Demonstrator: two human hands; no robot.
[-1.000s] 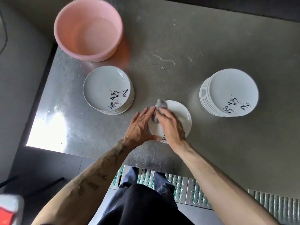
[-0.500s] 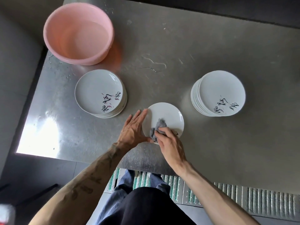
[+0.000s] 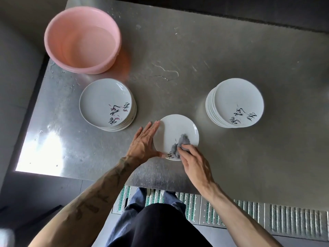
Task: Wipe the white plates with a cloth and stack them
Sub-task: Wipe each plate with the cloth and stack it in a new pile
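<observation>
Head view shows the white plate (image 3: 175, 128) flat on the steel table (image 3: 231, 50), left hand (image 3: 142, 142) straight-fingered against its rim, right hand (image 3: 195, 164) pinching the soft grey cloth (image 3: 179, 144) on it; stiff, likely slick and breakable, best gripped at the rim

Head-worn, seemingly near-vertical above table (image 3: 231, 50)

White plates (image 3: 105, 102) bear black-and-pink calligraphy; grey cloth (image 3: 179, 144); pink basin (image 3: 81, 40); silvery table (image 3: 231, 50).
</observation>
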